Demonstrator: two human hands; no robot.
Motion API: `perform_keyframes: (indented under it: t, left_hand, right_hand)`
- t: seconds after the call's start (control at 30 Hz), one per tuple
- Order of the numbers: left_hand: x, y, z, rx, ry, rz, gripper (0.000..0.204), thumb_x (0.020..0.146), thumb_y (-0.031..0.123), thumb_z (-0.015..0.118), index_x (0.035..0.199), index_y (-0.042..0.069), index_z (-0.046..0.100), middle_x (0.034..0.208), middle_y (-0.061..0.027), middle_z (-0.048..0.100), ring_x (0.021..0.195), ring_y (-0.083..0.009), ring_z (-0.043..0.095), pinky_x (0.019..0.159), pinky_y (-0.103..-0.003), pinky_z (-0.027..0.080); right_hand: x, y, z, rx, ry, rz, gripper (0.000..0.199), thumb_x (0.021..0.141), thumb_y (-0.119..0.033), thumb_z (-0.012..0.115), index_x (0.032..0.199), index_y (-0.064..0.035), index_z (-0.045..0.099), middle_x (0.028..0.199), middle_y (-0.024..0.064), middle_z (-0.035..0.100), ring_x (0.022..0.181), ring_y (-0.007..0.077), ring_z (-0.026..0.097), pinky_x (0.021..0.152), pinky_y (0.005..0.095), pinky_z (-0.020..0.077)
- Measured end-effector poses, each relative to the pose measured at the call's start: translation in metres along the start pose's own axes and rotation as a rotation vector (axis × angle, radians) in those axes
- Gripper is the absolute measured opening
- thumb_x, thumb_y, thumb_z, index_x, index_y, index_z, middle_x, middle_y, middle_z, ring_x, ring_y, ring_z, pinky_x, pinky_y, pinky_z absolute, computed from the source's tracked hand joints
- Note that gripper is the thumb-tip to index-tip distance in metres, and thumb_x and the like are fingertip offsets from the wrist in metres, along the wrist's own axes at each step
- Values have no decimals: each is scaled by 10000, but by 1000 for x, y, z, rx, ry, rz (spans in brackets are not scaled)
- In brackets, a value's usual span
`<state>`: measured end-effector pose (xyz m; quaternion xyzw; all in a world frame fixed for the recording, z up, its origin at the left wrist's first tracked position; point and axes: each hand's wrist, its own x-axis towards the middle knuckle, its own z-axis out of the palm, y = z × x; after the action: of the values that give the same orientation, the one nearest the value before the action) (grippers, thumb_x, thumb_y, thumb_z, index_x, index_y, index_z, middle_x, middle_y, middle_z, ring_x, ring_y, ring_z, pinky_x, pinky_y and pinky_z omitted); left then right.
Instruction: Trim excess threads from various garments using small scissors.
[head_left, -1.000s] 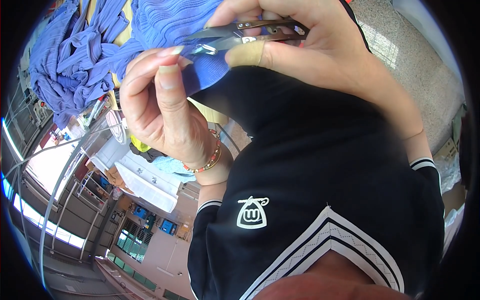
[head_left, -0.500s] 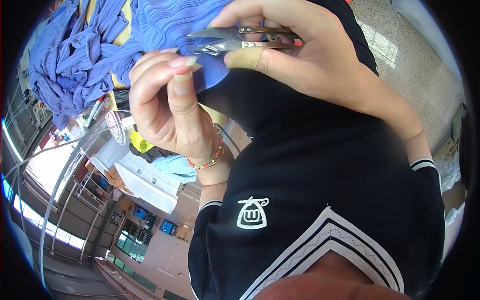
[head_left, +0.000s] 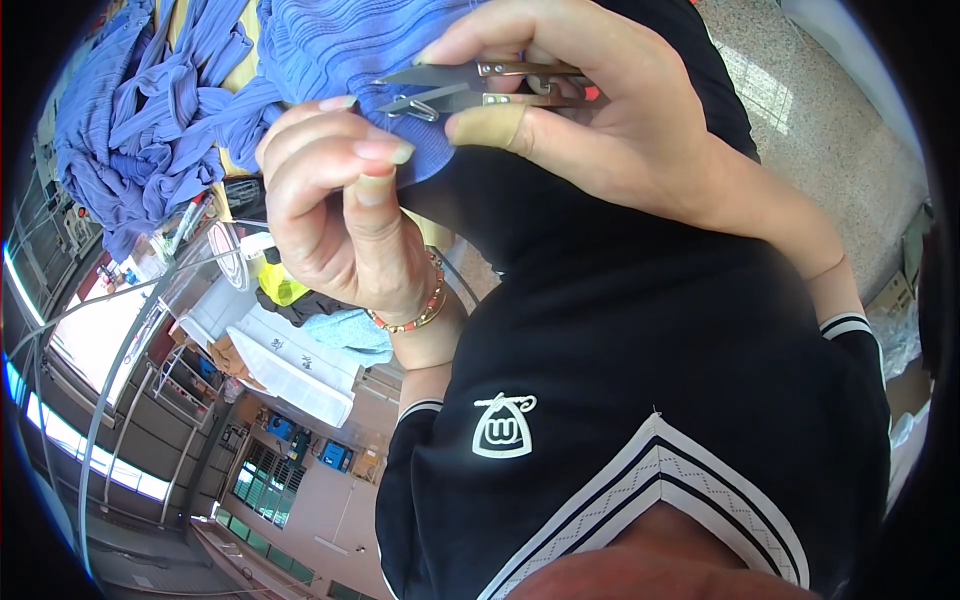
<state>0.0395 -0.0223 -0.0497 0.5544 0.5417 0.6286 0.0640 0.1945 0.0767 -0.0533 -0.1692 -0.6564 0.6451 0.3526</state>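
My right hand (head_left: 640, 120), with a tan bandage wrapped on its thumb, grips a pair of thread snips (head_left: 440, 76). Their two pointed blades stand apart and point left, over blue ribbed knit fabric (head_left: 340, 45). At the lower blade is a small bent-wire metal piece (head_left: 422, 110), whose kind I cannot make out. Just below the blade tips, my left hand (head_left: 345, 215) has its thumb and forefinger pressed together in a pinch. Whatever lies between them is too small to see. The knit hangs behind both hands.
More blue knit pieces (head_left: 150, 130) lie heaped at the upper left on a pale wooden surface (head_left: 243, 75). Lower left are a white table (head_left: 290, 375), a light blue cloth (head_left: 350, 335) and a yellow item (head_left: 283, 287). Speckled floor (head_left: 840, 130) shows at the right.
My left hand's pinched fingertips have moved slightly down and right, away from the blades. The snips remain nearly in place in my right hand, their lower blade now more visible.
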Motion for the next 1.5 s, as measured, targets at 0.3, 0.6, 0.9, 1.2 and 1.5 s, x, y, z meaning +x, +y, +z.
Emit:
perform_keyframes:
  t: [0.3,0.6,0.9,1.2,1.5]
  left_hand:
    - [2,0,-9,7,-134,24,88,972,121,587,929,45,579,800,-69,580,803,-174,536,1004,-434,416]
    - [-1,-1,-8,-138,51,-57,118,916,160,648,875,62,597,761,-63,592,769,-187,532,888,-412,445]
    - [0,-8,-28,-384,69,-187,106,1004,126,562,1006,28,603,907,-97,587,1009,-259,587,942,-414,505]
    - [1,-28,-83,121,299,-170,252,984,184,619,831,-15,620,901,-125,662,916,-219,625,898,-347,482]
    - [14,22,-36,523,-211,-51,370,733,30,792,1097,9,729,1104,-109,636,1068,-216,588,968,-331,437]
  right_hand:
    - [1,0,0,36,-15,-41,282,810,-17,769,1064,27,655,908,107,663,768,183,639,658,257,491]
    - [-1,6,-5,10,-64,52,309,835,-14,763,1114,20,634,908,40,634,702,41,531,596,185,409]
    - [-2,7,-4,303,-15,117,319,877,31,715,1166,36,579,945,2,626,771,-5,521,640,144,405]
    - [-6,2,-21,-109,51,232,347,839,-45,786,1139,-13,615,852,-49,528,677,2,436,599,165,362]
    - [2,-10,-14,-213,-11,131,374,842,-38,780,1175,-18,611,895,-36,565,716,15,483,650,167,401]
